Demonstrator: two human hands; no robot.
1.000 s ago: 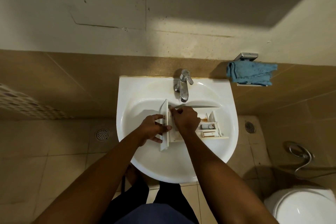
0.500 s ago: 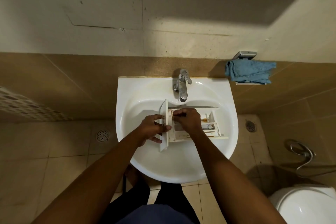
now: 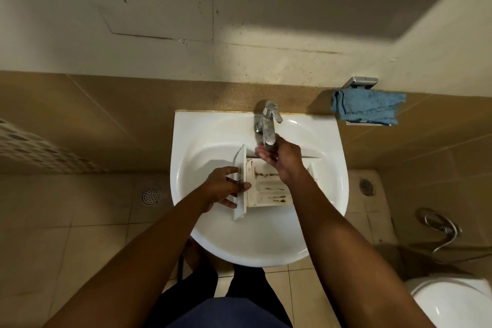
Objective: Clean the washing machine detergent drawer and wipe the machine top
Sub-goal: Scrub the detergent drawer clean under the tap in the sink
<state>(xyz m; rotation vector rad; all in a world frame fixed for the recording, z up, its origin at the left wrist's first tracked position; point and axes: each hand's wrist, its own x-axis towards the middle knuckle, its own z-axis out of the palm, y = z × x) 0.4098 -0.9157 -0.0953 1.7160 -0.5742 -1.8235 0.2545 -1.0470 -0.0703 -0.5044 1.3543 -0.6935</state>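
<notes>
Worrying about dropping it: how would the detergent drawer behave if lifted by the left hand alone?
The detergent drawer looks like rigid, thin-walled plastic, so probably stiff and light. The left hand grips only its front panel, so the long body would likely tip downward.

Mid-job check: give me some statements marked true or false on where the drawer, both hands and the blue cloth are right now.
1. The detergent drawer lies in the sink. True.
2. The left hand grips the drawer's front panel. True.
3. The right hand holds the blue cloth. False: the cloth hangs on the wall holder right of the sink; the right hand is at the tap spout.
4. The drawer's compartments look clean. False: dark stains show in them.
</notes>
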